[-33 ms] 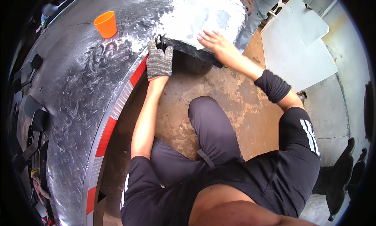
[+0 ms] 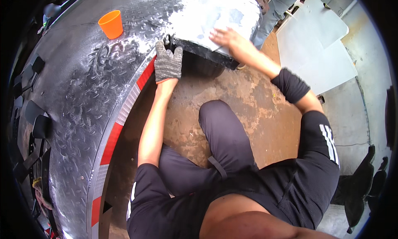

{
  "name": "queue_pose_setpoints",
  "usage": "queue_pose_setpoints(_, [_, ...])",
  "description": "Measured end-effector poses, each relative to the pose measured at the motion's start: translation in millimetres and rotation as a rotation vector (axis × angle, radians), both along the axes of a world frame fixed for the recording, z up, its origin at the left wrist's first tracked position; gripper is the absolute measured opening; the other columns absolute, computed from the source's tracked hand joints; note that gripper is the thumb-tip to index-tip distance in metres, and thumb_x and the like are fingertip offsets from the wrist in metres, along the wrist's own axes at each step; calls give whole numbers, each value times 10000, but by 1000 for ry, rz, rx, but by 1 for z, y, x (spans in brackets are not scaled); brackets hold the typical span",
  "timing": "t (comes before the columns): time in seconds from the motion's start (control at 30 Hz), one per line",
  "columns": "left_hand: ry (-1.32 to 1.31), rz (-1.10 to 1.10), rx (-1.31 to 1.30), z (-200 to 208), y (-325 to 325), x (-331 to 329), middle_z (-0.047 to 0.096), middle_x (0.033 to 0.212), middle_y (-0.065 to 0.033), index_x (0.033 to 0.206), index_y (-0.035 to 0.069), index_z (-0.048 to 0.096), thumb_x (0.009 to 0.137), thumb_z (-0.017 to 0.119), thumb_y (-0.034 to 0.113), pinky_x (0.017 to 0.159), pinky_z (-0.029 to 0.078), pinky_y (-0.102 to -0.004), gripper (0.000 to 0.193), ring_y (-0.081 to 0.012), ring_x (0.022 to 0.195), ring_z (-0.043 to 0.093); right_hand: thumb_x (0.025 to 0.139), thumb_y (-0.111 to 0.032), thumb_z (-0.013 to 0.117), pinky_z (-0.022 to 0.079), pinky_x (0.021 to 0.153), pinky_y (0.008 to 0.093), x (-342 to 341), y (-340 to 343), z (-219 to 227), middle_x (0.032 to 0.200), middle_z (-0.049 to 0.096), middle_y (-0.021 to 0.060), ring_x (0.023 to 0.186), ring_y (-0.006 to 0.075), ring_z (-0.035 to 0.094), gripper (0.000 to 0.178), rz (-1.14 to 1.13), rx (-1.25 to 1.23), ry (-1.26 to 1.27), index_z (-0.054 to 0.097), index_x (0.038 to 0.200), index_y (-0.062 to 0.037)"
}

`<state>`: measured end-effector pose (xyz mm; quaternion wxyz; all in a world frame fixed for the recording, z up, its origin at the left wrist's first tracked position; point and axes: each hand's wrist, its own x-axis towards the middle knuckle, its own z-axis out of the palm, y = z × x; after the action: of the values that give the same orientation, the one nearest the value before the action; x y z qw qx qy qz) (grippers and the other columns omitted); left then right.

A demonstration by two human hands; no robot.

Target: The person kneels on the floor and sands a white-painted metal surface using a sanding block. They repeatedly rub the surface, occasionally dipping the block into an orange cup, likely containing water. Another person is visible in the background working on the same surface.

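Observation:
My left hand [image 2: 168,63], in a grey knitted glove, lies on the edge of a dark diamond-plate panel [image 2: 74,135], its thumb apart from the fingers. A small black loop [image 2: 167,40] stands at its fingertips. My bare right hand [image 2: 229,40] lies flat on a white-dusted panel [image 2: 199,17], fingers stretched out and slightly blurred. Below its palm shows the thin edge of a sheet [image 2: 216,48]; its kind I cannot make out. An orange plastic cup [image 2: 111,25] stands on the diamond plate, left of both hands.
Red and silver reflective tape [image 2: 111,143] runs along the plate's curved edge. Another person's gloved hand [image 2: 262,3] is at the white panel's far right corner. Pale flat sheets [image 2: 311,44] lean at the right. Brown stained floor [image 2: 265,114] lies below.
My right hand has slid slightly right and toward me over the white panel. My left hand stays in place at the plate's edge.

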<state>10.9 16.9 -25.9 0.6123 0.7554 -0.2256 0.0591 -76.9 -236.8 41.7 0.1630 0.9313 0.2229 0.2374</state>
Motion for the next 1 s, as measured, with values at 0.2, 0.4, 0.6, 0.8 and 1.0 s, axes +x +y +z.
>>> queue_pose_setpoints(0.2, [-110,-13,-37,-16,-14,11,527,1359,-264,1314,-48,494,952,630,192,1050,428,-391,456,-355,1257,529,976,-93,461,267,1194,507,-2,-2,-17,1480,493,139,1399,297,434,458,-119,59,20,490,1433,-89])
queue_pose_setpoints(0.4, [-340,76,140,-34,-18,30,475,1402,-292,1233,25,631,976,579,203,1110,387,-429,317,-417,1320,453,955,-80,474,317,1160,511,21,-14,7,1452,527,124,1384,287,455,458,-241,24,-14,520,1410,-73])
queue_pose_setpoints(0.6, [-330,-104,-184,-22,-42,11,486,1429,-242,1245,111,644,948,567,131,1133,358,-487,308,-454,1336,425,962,-89,497,312,1167,500,30,-93,21,1424,546,135,1369,309,463,448,-105,200,-93,509,1409,-62])
queue_pose_setpoints(0.8, [-1078,366,585,-36,0,47,560,1284,-292,1320,-36,426,951,617,209,970,492,-416,483,-388,1185,567,886,-36,517,282,1191,485,25,-11,44,1470,503,146,1403,288,434,569,-181,162,247,473,1452,-78])
queue_pose_setpoints(1.0, [-385,143,245,-24,-12,25,402,1502,-234,1376,-22,501,967,592,185,1132,353,-430,467,-393,1324,447,846,44,524,280,1192,494,3,-1,3,1486,494,117,1424,263,409,595,-15,-18,143,522,1423,-99])
